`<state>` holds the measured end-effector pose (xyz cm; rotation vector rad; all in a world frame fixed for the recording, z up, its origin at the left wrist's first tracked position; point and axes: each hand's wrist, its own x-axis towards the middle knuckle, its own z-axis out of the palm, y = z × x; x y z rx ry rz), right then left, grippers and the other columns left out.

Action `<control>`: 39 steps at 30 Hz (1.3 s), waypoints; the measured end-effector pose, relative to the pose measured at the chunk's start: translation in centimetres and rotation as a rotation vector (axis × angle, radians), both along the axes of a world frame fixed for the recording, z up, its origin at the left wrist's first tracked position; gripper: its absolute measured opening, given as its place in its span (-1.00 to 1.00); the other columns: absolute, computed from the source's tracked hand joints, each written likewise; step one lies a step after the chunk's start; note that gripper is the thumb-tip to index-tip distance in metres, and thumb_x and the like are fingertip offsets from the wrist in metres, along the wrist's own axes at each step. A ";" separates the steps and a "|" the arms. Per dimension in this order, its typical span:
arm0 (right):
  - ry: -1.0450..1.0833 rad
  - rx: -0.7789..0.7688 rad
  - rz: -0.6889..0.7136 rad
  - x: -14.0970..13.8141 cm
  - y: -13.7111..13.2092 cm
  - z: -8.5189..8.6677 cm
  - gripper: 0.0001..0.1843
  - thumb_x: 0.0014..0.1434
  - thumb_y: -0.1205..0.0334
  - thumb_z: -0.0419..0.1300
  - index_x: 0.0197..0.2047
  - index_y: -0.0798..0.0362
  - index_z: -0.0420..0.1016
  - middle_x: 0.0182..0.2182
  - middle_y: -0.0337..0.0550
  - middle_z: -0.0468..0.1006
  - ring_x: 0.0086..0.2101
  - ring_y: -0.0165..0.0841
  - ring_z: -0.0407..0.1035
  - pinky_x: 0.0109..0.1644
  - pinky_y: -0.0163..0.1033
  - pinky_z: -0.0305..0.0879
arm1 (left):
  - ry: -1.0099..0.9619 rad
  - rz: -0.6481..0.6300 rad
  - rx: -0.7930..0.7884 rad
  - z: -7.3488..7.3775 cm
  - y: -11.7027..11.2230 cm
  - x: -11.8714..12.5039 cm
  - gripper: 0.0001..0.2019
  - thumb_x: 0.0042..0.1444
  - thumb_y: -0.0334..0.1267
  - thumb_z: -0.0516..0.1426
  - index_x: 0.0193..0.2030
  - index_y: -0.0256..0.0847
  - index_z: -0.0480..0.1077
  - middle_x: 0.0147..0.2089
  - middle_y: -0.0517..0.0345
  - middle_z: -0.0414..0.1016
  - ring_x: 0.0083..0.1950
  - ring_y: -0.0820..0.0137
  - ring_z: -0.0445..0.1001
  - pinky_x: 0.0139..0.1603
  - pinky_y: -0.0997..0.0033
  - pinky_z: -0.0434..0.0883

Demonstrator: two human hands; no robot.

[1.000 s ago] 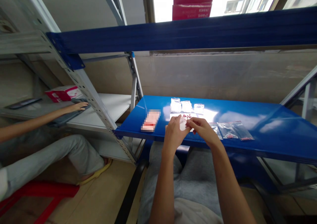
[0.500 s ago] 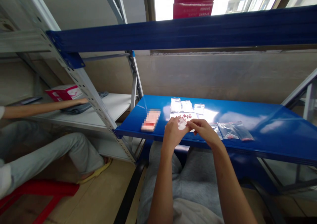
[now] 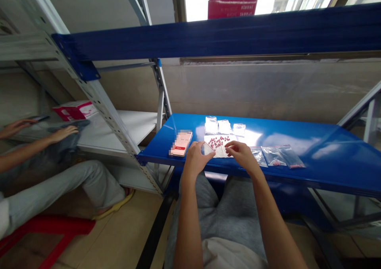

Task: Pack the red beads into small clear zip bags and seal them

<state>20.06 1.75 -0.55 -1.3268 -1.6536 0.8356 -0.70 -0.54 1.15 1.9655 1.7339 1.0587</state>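
My left hand is closed on a small clear zip bag, pinching it between thumb and fingers at the near left corner of a white sheet. Several small dark-red beads lie loose on that sheet. Over its right side, my right hand has bent fingers with the tips slightly apart, and I see nothing held in them. To the right lie clear zip bags with a few red beads at the bottom of some. Stacks of clear bags lie behind the sheet.
A phone with a lit screen lies left on the blue shelf. A blue beam crosses above. At the left, another person's hand rests on grey cloth beside a pink-and-white box.
My hands have moved apart: the left one went left with the bag, the right stayed over the sheet. More beads show. The other person's arm drew back left with the cloth.
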 end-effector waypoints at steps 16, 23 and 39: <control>-0.433 0.180 -0.115 -4.5 2.5 -3.3 -0.83 0.24 0.35 0.21 -0.22 0.02 0.66 -0.19 -0.01 0.61 -0.16 -0.20 0.47 -0.07 -0.20 0.28 | 0.012 0.013 0.031 -0.8 0.0 -1.5 -0.57 0.01 -0.25 0.40 0.05 -0.17 0.52 -0.07 0.07 0.50 0.03 0.24 0.51 0.13 0.25 0.42; -0.476 0.179 -0.155 -5.1 2.4 -3.5 -0.84 0.25 0.35 0.19 -0.26 0.01 0.62 -0.21 -0.02 0.61 -0.16 -0.20 0.45 -0.12 -0.21 0.26 | 0.030 0.020 0.024 -1.1 0.2 -1.7 -0.55 0.01 -0.19 0.39 0.06 -0.21 0.52 -0.07 0.05 0.51 0.04 0.21 0.51 0.12 0.24 0.43; -0.134 0.177 0.084 -4.3 0.4 0.2 -0.71 0.25 0.06 0.14 -0.39 0.01 0.56 -0.50 -0.18 0.54 -0.43 -0.31 0.35 -0.31 -0.24 0.18 | -0.027 -0.110 0.000 -0.4 -0.2 0.0 -0.54 -0.01 -0.27 0.41 0.07 -0.18 0.53 -0.02 0.03 0.60 0.03 0.20 0.56 0.12 0.22 0.45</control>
